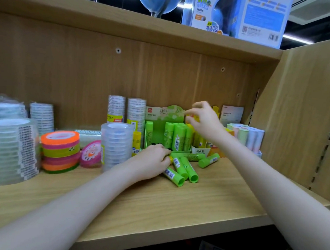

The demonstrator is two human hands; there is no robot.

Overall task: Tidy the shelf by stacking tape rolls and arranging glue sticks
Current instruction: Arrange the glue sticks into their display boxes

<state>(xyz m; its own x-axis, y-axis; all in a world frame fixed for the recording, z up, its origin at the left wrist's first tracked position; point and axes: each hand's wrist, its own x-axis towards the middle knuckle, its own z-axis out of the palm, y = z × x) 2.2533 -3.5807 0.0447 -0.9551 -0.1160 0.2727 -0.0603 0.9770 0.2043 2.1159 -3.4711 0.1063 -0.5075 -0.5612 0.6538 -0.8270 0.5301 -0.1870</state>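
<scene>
On the woodgrain shelf (204, 202), left hand (151, 162) grips smooth green glue sticks (185, 169) — right hand's (204, 121) grip unclear.

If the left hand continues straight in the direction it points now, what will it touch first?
Probably the loose green glue sticks lying flat on the shelf; the left hand already rests at their near ends.

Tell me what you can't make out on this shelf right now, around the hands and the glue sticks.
All in the head view:
- Left hand: its own back hides the fingers, so any grip on the loose green glue sticks is unclear.
- Right hand: motion-blurred; whether it holds anything is unclear.
- Yellow glue sticks: mostly hidden behind the right hand.
- Large clear tape stack: cut off by the left edge.
- Label print: too small to read.
</scene>
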